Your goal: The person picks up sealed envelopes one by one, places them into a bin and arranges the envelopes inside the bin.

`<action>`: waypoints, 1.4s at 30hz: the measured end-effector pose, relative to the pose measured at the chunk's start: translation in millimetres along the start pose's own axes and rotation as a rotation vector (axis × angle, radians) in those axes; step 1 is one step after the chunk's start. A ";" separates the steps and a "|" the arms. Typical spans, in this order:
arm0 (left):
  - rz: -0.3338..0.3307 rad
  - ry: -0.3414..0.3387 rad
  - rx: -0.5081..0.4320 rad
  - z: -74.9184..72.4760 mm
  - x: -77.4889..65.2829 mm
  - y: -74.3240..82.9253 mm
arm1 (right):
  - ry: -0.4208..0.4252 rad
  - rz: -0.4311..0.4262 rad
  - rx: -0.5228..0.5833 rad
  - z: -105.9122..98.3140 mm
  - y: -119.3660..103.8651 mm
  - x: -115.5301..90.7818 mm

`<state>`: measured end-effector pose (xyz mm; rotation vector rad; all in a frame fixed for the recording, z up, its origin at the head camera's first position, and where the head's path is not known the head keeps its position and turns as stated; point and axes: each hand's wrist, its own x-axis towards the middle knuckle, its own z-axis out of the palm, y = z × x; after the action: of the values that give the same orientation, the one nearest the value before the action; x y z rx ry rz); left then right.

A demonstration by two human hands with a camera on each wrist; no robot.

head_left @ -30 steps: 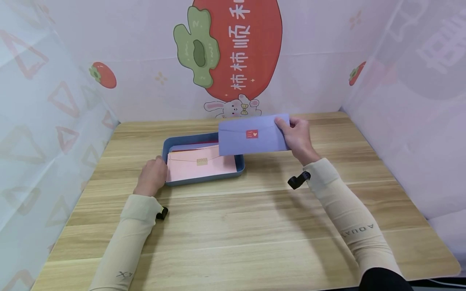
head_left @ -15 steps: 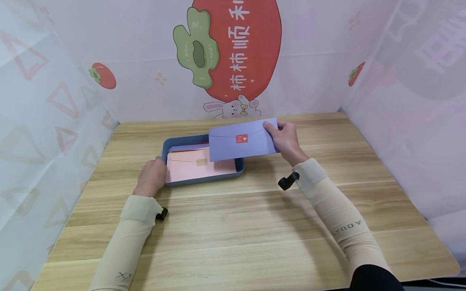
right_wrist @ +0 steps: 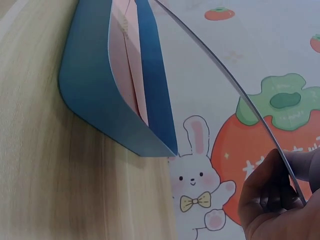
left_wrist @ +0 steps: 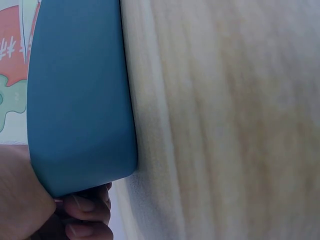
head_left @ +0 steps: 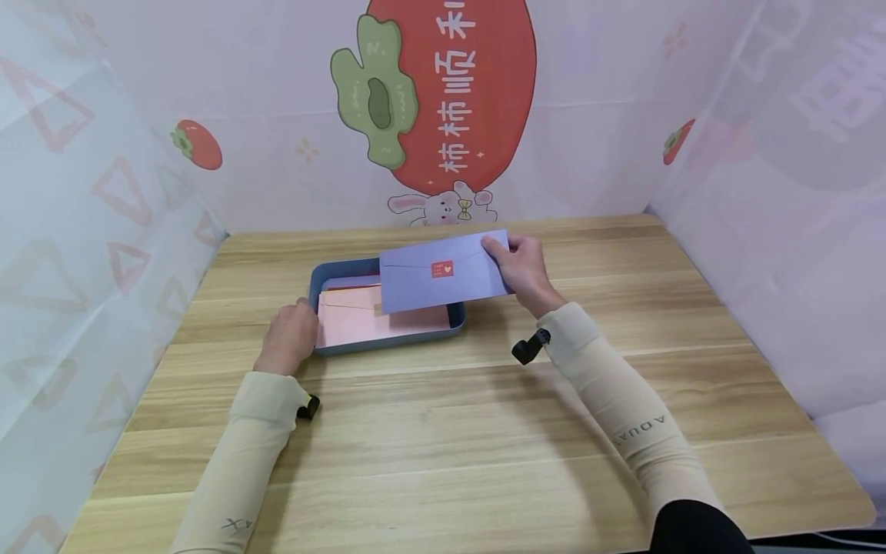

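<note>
A blue rectangular box (head_left: 388,341) sits on the wooden table, holding a stack of envelopes with a pink envelope (head_left: 346,325) on top. Purple and red edges show behind the pink one. My left hand (head_left: 289,335) grips the box's left end; in the left wrist view, curled fingers (left_wrist: 87,207) lie against that end wall. Thumb in front and fingers behind, my right hand (head_left: 524,269) pinches the right end of a purple envelope (head_left: 443,271) with a red heart sticker. This envelope hangs tilted over the box's right half. From the right wrist, the purple envelope (right_wrist: 240,92) appears edge-on, apart from the box.
The wooden table (head_left: 443,446) extends in front of the box and to its right. Behind it stands a printed backdrop (head_left: 277,177) with a persimmon and a rabbit. Patterned cloth walls line both sides.
My right hand has carried the purple envelope leftward and slightly down, farther over the box, covering part of the pink envelope's gold sticker. My left hand and the box have stayed put.
</note>
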<state>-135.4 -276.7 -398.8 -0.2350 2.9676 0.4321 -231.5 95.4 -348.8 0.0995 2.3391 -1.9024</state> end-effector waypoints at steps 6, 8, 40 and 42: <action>0.014 0.002 0.013 0.1 -0.1 0.0 | -0.021 0.002 -0.002 10.9 -1.5 -0.6; 0.015 0.004 0.016 0.1 -0.5 0.3 | -0.021 -0.002 0.001 14.3 -2.0 -0.9; 0.028 0.025 0.020 0.8 0.4 -1.4 | -0.070 -0.016 -0.057 67.0 4.4 -3.7; 0.023 0.019 0.016 0.9 0.4 -1.5 | -0.066 -0.023 -0.078 71.9 4.9 -3.1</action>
<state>-135.5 -277.9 -400.1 -0.2047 2.9939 0.4105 -223.9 26.2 -367.5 0.0023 2.3769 -1.7927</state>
